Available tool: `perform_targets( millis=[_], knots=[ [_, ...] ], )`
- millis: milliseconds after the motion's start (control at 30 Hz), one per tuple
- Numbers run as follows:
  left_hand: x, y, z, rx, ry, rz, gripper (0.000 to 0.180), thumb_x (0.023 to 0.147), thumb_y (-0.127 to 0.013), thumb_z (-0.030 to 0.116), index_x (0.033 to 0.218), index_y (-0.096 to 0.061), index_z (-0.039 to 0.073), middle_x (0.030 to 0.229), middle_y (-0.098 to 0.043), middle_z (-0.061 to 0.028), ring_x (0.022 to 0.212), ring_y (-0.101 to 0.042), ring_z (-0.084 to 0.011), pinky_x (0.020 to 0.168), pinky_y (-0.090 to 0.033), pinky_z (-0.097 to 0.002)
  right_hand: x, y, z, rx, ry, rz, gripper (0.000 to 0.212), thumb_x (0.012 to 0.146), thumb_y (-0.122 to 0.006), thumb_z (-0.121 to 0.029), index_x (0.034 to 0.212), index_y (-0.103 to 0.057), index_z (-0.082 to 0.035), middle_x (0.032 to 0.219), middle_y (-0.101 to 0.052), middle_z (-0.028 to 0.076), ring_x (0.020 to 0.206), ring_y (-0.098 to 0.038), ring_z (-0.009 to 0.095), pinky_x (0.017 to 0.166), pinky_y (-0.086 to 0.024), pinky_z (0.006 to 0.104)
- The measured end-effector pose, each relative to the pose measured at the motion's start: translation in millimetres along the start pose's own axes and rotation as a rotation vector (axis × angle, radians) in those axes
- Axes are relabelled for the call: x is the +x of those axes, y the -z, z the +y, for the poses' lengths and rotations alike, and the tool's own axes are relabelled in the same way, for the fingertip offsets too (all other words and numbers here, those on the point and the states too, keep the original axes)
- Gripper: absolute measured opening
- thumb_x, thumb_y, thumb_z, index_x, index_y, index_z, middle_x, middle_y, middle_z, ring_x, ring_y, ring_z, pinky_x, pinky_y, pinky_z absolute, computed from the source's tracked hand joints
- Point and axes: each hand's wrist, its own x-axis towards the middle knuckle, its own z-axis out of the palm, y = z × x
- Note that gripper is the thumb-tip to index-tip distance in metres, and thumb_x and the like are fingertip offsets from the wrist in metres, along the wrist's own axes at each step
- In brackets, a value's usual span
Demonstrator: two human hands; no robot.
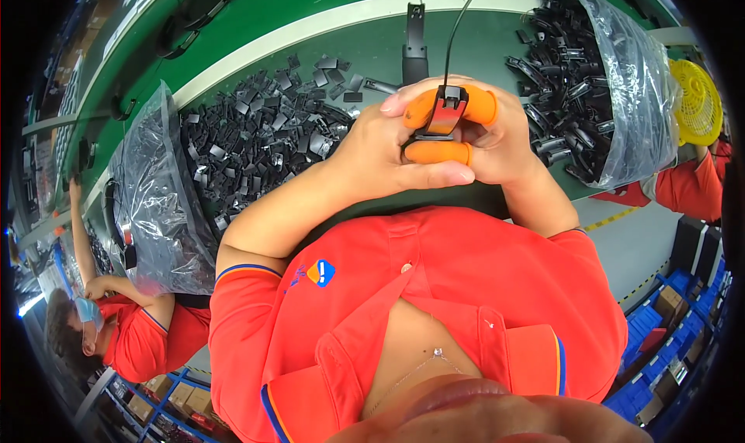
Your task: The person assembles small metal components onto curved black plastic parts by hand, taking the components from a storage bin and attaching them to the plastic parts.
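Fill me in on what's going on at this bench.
A person in a red shirt holds a small black part in the fingers of the left hand and right hand, some wearing orange covers. On the green bench, a heap of small black pieces lies to the left beside a clear bag; longer black parts lie to the right at another clear bag. Another person in red is off to the left.

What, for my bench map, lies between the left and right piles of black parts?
Head view: left hand, right hand, held glossy black part, black cable and elongated black piece.
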Motion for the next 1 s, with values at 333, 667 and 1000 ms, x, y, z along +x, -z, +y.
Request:
perform_targets(
  millis=[333, 667, 1000],
  knots=[
    [16, 1, 3, 0.217, -0.031, 0.079, 0.033, 0.070, -0.071, 0.023, 0.092, -0.058, 0.001, 0.086, -0.060, -0.0078, 0.081, -0.056, -0.0191, 0.080, -0.043, -0.0309, 6, -9, 16, 0.084, 0.189, 0.080, 0.027, 0.064, -0.060, 0.000, 0.091, -0.059, 0.001, 0.092, -0.063, 0.010, 0.081, -0.062, 0.024, 0.071, -0.049, 0.0293],
    [65, 98, -34, 0.470, 0.043, -0.040, 0.032, 0.077, -0.062, 0.017, 0.103, -0.051, 0.004, 0.096, -0.056, -0.0156, 0.100, -0.051, -0.0325, 0.095, -0.033, -0.0399, 88, 29, 67, 0.346, -0.265, 0.231, 0.040, 0.087, -0.051, -0.033, 0.112, -0.054, -0.002, 0.111, -0.055, 0.007, 0.098, -0.051, 0.017, 0.083, -0.042, 0.0310],
    [96, 168, -133, 1.368, 0.017, 0.331, 0.044, 0.078, -0.061, 0.017, 0.119, -0.049, 0.007, 0.128, -0.042, -0.0157, 0.122, -0.037, -0.0310, 0.102, -0.026, -0.0435, 186, 120, 251, -0.659, -0.390, 0.368, 0.027, 0.081, -0.046, -0.011, 0.101, -0.061, -0.001, 0.105, -0.059, 0.011, 0.091, -0.056, 0.018, 0.080, -0.041, 0.0261]
  ],
)
